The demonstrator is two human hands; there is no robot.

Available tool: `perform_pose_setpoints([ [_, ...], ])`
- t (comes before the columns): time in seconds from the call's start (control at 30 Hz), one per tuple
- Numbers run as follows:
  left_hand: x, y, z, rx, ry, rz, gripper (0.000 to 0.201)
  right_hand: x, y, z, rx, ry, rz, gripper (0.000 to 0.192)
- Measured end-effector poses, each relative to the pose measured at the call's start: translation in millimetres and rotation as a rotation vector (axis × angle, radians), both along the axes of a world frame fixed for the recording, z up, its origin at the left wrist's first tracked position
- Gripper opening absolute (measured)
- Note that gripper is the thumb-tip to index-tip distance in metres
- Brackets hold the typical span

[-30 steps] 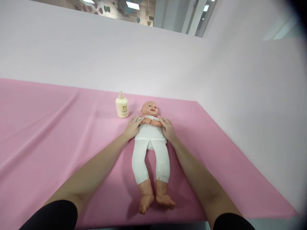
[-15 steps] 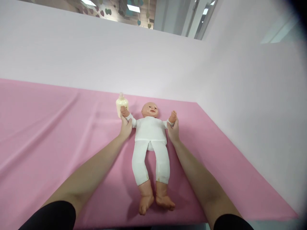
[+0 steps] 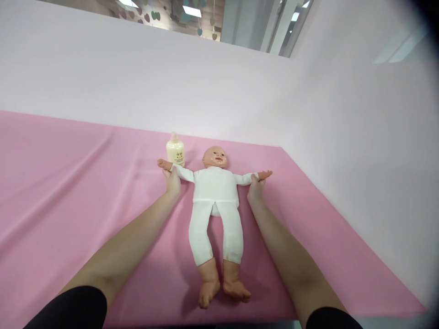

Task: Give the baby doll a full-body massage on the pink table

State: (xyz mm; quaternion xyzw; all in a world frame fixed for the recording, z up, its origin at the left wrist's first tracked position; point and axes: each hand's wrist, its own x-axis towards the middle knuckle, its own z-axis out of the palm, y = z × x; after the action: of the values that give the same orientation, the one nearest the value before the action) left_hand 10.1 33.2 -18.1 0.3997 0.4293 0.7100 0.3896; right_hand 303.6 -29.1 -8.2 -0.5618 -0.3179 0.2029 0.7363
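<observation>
A baby doll [image 3: 215, 187] in white clothes lies on its back on the pink cloth [image 3: 68, 183], head away from me, bare feet toward me. Its arms are stretched straight out to both sides. My left hand [image 3: 171, 180] grips the doll's arm at the wrist on the left. My right hand [image 3: 255, 188] grips the other wrist on the right. A small cream bottle [image 3: 175, 151] stands upright just beyond my left hand, close to the doll's hand.
A plain pale wall [image 3: 171, 82] rises behind the table and along its right side. The pink cloth has soft folds on the left. The table's front edge runs just below the doll's feet.
The doll's arms went from folded on its chest to raised, then spread flat out to the sides. Both my hands moved outward with the wrists in them.
</observation>
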Motion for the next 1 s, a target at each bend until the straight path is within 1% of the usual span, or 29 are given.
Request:
perform_pose_setpoints([
  [0.1,1,-9,12.2,0.138,0.188,0.022,0.053,-8,-6,10.8,0.118,-0.233,0.049,0.069],
  [0.17,3,-16,20.2,0.242,0.358,-0.018,0.051,-14,-10,16.5,0.18,-0.381,0.123,0.063],
  [0.23,6,-22,25.4,0.322,0.534,-0.071,0.049,-20,-13,18.8,0.192,-0.499,0.199,0.06],
  [0.33,11,-26,27.1,0.403,0.803,-0.148,0.046,-24,-16,16.2,0.15,-0.716,0.251,0.058],
  [0.47,17,-27,24.2,0.442,1.138,-0.205,0.044,-26,-15,11.6,0.125,-1.042,0.306,0.052],
  [0.53,19,-27,23.9,0.468,1.247,-0.258,0.043,-26,-13,11.4,0.119,-1.127,0.352,0.047],
  [0.6,20,-29,25.1,0.485,1.3,-0.293,0.043,-26,-12,11.8,0.122,-1.15,0.372,0.044],
  [0.7,20,-32,28.3,0.479,1.293,-0.272,0.042,-27,-13,12.4,0.137,-1.108,0.366,0.042],
  [0.77,19,-32,30.2,0.457,1.219,-0.221,0.042,-28,-15,13.7,0.14,-1.025,0.353,0.041],
  [0.83,17,-30,30.8,0.433,1.067,-0.167,0.042,-28,-16,15.8,0.141,-0.882,0.324,0.043],
  [0.9,13,-26,29.3,0.397,0.856,-0.109,0.042,-27,-16,17.6,0.163,-0.702,0.279,0.047],
  [1.0,4,-15,22.1,0.266,0.514,-0.004,0.045,-18,-9,15.2,0.225,-0.446,0.179,0.056],
])
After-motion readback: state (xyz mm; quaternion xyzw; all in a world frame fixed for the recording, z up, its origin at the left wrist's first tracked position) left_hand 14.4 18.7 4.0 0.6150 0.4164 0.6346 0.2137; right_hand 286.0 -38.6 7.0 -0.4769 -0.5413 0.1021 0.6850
